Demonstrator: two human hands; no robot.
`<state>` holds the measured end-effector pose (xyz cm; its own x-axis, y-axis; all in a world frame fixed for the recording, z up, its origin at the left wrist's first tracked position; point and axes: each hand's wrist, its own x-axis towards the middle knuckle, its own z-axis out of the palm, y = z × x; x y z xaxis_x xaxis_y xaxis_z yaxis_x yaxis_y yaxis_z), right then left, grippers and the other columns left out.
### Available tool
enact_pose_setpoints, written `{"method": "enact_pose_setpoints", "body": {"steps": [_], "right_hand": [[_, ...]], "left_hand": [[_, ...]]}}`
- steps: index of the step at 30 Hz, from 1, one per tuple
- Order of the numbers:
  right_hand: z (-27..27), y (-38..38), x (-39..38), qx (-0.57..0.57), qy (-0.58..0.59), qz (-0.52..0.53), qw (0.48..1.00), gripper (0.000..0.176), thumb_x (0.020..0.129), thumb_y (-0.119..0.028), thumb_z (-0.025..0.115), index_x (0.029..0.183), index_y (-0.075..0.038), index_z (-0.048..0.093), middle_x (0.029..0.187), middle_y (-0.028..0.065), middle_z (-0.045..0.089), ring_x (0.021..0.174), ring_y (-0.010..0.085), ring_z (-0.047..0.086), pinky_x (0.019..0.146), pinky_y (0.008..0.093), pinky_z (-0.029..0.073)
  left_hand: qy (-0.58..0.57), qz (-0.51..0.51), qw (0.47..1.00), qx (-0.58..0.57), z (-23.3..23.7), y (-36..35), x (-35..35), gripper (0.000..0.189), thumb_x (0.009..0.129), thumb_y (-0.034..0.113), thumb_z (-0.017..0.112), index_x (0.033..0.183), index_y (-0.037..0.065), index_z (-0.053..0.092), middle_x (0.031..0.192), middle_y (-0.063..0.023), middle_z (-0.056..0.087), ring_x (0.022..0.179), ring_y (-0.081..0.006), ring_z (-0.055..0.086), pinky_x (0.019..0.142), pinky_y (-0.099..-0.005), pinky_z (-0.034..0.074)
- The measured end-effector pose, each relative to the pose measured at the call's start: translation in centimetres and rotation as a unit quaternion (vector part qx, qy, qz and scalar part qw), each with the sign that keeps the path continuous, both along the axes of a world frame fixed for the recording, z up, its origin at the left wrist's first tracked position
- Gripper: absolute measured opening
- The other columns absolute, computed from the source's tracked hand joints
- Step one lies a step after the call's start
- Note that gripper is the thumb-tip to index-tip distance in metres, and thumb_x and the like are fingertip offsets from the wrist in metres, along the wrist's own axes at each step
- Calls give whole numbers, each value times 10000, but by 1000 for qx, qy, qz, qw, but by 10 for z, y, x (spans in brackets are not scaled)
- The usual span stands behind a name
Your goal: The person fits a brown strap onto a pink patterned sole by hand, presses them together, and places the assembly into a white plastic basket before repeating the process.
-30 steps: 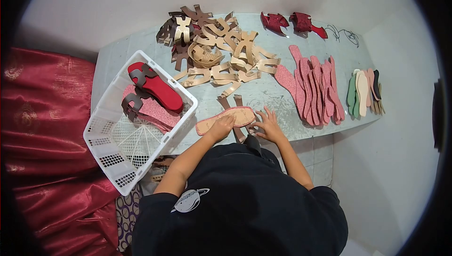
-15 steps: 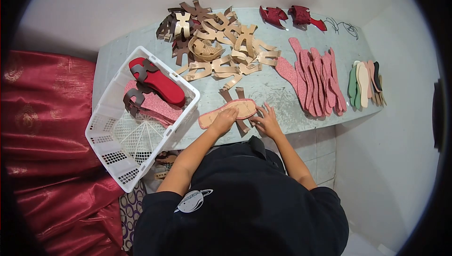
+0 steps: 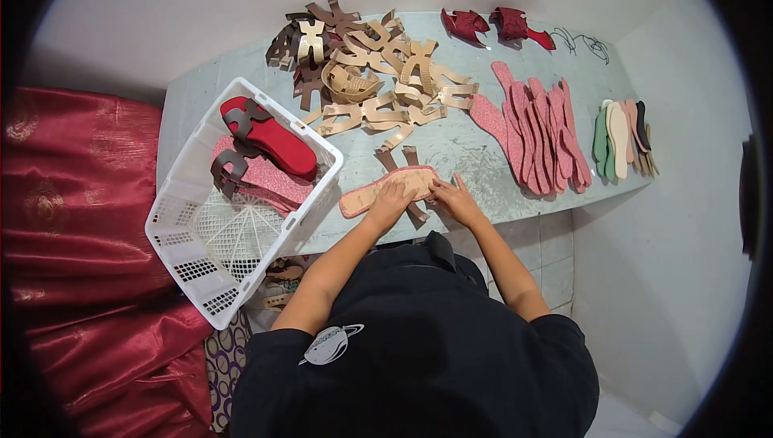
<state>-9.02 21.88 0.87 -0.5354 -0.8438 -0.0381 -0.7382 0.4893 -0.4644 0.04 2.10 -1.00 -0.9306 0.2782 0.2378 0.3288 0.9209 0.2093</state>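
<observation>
Bringing the right hand (image 3: 459,202) in from beside the pale sole (image 3: 365,199) onto its near edge, close to the left hand (image 3: 390,204), and so working at the sole with both hands instead of only steadying it with one. Keeping the left laid over the top, fingers loosely bent and pressing down, not clenched. Cannot tell whether the right is pinching the edge or just touching it. Can see the sole lying pale face up on the table (image 3: 322,233), with brown strap ends (image 3: 386,161) poking out beyond its far side and more below its near side, so apparently crossing underneath. Can find no clear shift in the white basket (image 3: 187,293) to the left, or in the tan straps (image 3: 378,112) and the pink soles (image 3: 538,144) farther off.

As for writing, can make out a white ringed-planet print (image 3: 326,346) on the black shirt (image 3: 443,341), with what looks like lettering across it, too small to read. Can find no legible brand or label on the soles, straps or basket.
</observation>
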Motion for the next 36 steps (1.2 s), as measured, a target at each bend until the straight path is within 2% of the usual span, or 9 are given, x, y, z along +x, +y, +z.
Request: {"method": "enact_pose_setpoints", "body": {"steps": [6, 8, 9, 11, 12, 14, 23, 32, 36], "right_hand": [[9, -12, -15, -46, -22, 45, 998, 182, 723, -133, 609, 904, -120, 613, 1067, 31, 580, 1076, 207, 502, 995, 452, 274], [11, -16, -19, -72, 37, 48, 996, 148, 705, -154, 624, 850, -123, 633, 940, 23, 602, 953, 211, 548, 887, 417, 376], [12, -18, -20, -72, 37, 47, 996, 148, 705, -154, 624, 850, -123, 633, 940, 23, 602, 953, 211, 548, 887, 417, 376], [15, -22, -22, -70, 8, 34, 997, 108, 699, -160, 634, 800, -123, 645, 823, 29, 585, 820, 226, 554, 759, 377, 405], [12, -22, -23, -71, 9, 34, 997, 108, 699, -160, 634, 800, -123, 645, 823, 29, 585, 820, 226, 554, 759, 377, 405], [6, -26, -24, -115, -25, -1, 993, 112, 691, -158, 643, 794, -113, 645, 778, 34, 568, 775, 232, 548, 677, 359, 398], [-19, -32, -21, -173, -60, -59, 981, 113, 688, -130, 642, 795, -96, 650, 787, 47, 566, 775, 249, 540, 669, 359, 422], [-24, -34, 1, -191, 7, -137, 972, 154, 702, -159, 642, 849, -114, 650, 816, 51, 561, 793, 248, 520, 705, 349, 411], [-22, -36, 7, -202, -3, -168, 965, 140, 706, -160, 639, 839, -119, 653, 814, 47, 557, 795, 247, 518, 725, 347, 400]], "left_hand": [[34, 6, 999, -29, -2, 2, 0, 358, 752, 144, 462, 1100, 122, 543, 966, -146, 535, 962, -276, 514, 901, -405, 364], [41, 10, 998, -43, -3, 3, 0, 355, 753, 146, 462, 1098, 124, 544, 960, -140, 536, 961, -269, 512, 910, -404, 354], [36, 11, 998, -44, -3, 3, 0, 353, 754, 149, 463, 1097, 126, 544, 956, -133, 536, 961, -264, 511, 918, -411, 343], [33, 11, 998, -46, -3, 4, 1, 351, 755, 152, 464, 1096, 128, 545, 952, -127, 536, 961, -260, 510, 926, -418, 331], [31, 13, 998, -49, -2, 4, 1, 348, 757, 155, 464, 1095, 130, 546, 951, -123, 536, 963, -259, 509, 931, -426, 323], [31, 16, 998, -57, 0, 2, 1, 346, 759, 158, 465, 1094, 131, 546, 950, -120, 536, 966, -259, 508, 937, -434, 314], [39, 27, 998, -35, -1, 3, -1, 311, 758, 175, 480, 1057, 147, 557, 955, -97, 529, 969, -238, 498, 945, -442, 301], [32, 34, 998, -41, 0, 4, 0, 272, 761, 179, 486, 1016, 158, 577, 946, -74, 533, 966, -221, 501, 945, -457, 292], [37, 39, 998, -37, -1, 3, 1, 293, 761, 176, 484, 1040, 168, 571, 966, -72, 536, 974, -221, 503, 947, -463, 289]]}}
